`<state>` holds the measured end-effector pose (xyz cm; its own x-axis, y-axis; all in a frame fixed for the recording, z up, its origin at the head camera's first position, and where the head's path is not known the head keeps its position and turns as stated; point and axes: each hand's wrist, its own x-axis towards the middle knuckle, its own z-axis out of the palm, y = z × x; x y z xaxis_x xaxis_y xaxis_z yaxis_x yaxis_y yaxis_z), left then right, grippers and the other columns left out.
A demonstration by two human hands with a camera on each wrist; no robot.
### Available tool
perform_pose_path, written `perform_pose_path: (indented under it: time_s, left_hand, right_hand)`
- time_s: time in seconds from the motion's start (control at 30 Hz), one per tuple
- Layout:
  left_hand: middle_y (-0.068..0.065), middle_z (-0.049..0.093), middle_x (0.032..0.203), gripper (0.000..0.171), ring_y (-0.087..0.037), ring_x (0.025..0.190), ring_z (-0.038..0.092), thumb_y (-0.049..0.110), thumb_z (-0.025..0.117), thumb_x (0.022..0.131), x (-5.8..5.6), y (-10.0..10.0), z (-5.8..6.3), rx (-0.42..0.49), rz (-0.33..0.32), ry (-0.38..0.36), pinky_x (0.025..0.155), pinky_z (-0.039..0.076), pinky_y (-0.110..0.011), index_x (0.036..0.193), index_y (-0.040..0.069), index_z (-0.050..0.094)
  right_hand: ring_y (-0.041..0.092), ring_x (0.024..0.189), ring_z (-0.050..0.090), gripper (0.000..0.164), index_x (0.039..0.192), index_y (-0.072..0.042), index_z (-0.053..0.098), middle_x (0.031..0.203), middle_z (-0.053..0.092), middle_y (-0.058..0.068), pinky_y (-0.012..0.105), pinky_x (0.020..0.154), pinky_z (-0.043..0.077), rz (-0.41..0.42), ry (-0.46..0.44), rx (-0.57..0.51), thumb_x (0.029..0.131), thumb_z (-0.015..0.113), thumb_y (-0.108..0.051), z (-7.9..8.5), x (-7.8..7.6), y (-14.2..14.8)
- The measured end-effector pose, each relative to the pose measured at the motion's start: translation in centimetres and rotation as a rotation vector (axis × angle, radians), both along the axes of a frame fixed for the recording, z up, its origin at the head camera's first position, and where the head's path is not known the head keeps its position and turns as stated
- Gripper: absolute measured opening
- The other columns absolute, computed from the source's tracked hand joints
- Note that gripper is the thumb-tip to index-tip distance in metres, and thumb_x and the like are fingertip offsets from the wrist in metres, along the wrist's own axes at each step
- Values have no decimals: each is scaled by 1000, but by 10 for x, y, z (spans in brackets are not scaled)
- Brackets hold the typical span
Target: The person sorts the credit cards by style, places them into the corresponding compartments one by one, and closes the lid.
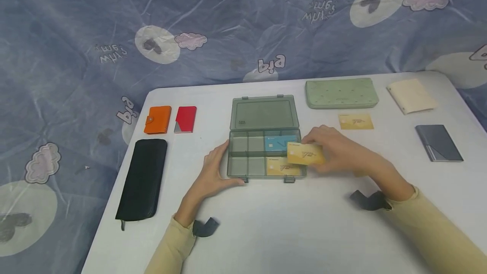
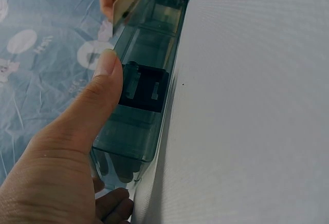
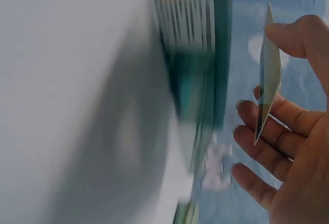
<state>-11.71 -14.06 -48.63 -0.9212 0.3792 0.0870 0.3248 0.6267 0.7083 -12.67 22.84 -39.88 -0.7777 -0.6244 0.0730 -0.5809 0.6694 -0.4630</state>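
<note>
A green see-through compartment box (image 1: 237, 165) lies with its lid (image 1: 265, 113) folded back. My left hand (image 1: 214, 174) grips its near left corner, the thumb along the front wall beside a latch (image 2: 144, 86) and the fingers at the left side. Over the box's right end, my right hand (image 1: 336, 149) pinches a yellow bank card (image 1: 304, 154) between thumb and fingers. In the right wrist view that card (image 3: 270, 70) appears nearly edge-on. A blue card (image 1: 275, 143) lies in a back compartment, and another yellow card (image 1: 279, 168) in a front one.
Right of the box lie a yellow card (image 1: 356, 121), a green pouch (image 1: 341, 93), a cream holder (image 1: 412, 96) and a dark grey card case (image 1: 439, 143). On the left are an orange holder (image 1: 158, 119), a red case (image 1: 185, 118) and a black zip wallet (image 1: 142, 179).
</note>
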Motion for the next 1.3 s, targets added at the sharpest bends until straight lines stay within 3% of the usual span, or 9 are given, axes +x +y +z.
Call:
perform_pose_path:
  time_s: [0.1, 0.2, 0.5, 0.67, 0.8, 0.93, 1.07, 1.3]
  left_hand:
    - [3, 30, 148, 114, -16, 134, 26, 62, 77, 59, 0, -1, 0, 2, 5, 4, 102, 23, -47, 149, 21, 20]
    - [4, 29, 149, 114, -15, 133, 26, 61, 78, 59, 0, -2, -1, 2, 4, 5, 102, 23, -46, 149, 22, 20]
    - [5, 31, 147, 113, -14, 132, 28, 62, 77, 59, -1, 0, -1, 6, -7, 10, 101, 24, -45, 149, 22, 20]
    - [2, 30, 148, 113, -17, 133, 27, 61, 78, 60, -1, 0, 0, 8, -10, 22, 102, 24, -47, 149, 20, 20]
    - [1, 31, 148, 113, -17, 133, 28, 60, 78, 59, 0, 0, 0, 10, -1, 22, 101, 24, -48, 148, 19, 21]
    - [2, 31, 148, 113, -16, 133, 28, 60, 78, 59, 1, 0, 1, 2, 3, 9, 101, 24, -48, 149, 21, 20]
    - [2, 31, 148, 113, -17, 133, 28, 60, 78, 59, 1, 0, 1, -5, 5, 12, 102, 24, -48, 149, 22, 20]
    - [0, 30, 149, 113, -20, 133, 28, 58, 79, 60, 1, 1, 0, -4, 3, 21, 101, 25, -49, 149, 21, 20]
  right_hand:
    - [13, 102, 45, 54, 112, -16, 56, 109, 55, -7, 36, 87, 33, 107, 52, -47, 66, 80, -29, -7, 0, -21]
    - [17, 108, 44, 53, 112, -14, 56, 113, 54, -3, 40, 90, 33, 163, 85, -76, 67, 79, -30, -14, 0, -35]
    - [21, 114, 43, 46, 111, -13, 62, 119, 53, 2, 41, 94, 32, 171, 106, -69, 73, 77, -34, -24, 3, -35]
    - [21, 120, 41, 49, 114, -15, 62, 126, 52, 4, 38, 98, 29, 118, 126, -90, 72, 79, -33, -28, 12, -13]
    - [18, 122, 41, 57, 120, -18, 59, 130, 51, 1, 29, 101, 26, 8, 117, -63, 69, 81, -33, -31, 21, 24]
    - [12, 106, 47, 57, 117, -18, 61, 116, 57, -4, 23, 90, 31, -120, 107, 29, 66, 84, -31, -34, 31, 71]
    - [10, 90, 46, 57, 110, -15, 64, 102, 59, -5, 26, 76, 33, -211, 123, 142, 60, 86, -30, -36, 40, 109]
    - [13, 90, 46, 58, 106, -14, 64, 101, 56, -3, 30, 76, 35, -256, 130, 196, 55, 87, -28, -35, 48, 127]
